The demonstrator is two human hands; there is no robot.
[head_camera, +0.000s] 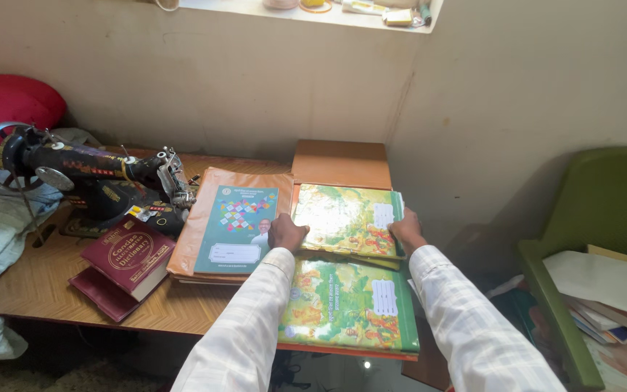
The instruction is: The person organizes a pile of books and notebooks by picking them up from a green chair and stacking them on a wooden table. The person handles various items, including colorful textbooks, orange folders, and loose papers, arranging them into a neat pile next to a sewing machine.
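Checked sleeves reach up from the bottom of the frame, and beneath them, low and centre, a green picture-covered book [350, 308] lies with its near edge jutting past the tabletop [45, 279]. Just above it, at centre, both hands clasp a second book with a similar cover [342, 218]: the left hand [286, 232] is curled against its left edge, the right hand [406, 229] wraps its right edge, fingers closed around the side. That held book rests on or just over a stack of orange folders [340, 163] pushed into the wall corner; whether it is lifted clear I cannot tell. To its left lies a teal workbook [237, 229] on another orange folder, then a maroon dictionary [130, 254] and a black sewing machine [88, 174] at centre left. The overhanging book looks the likeliest to fall, since a sleeve dragging across it could tip it to the floor. A grip by the edges alone could let the held book sag or slip, and sliding it leftward could nudge the teal workbook towards the sewing machine.
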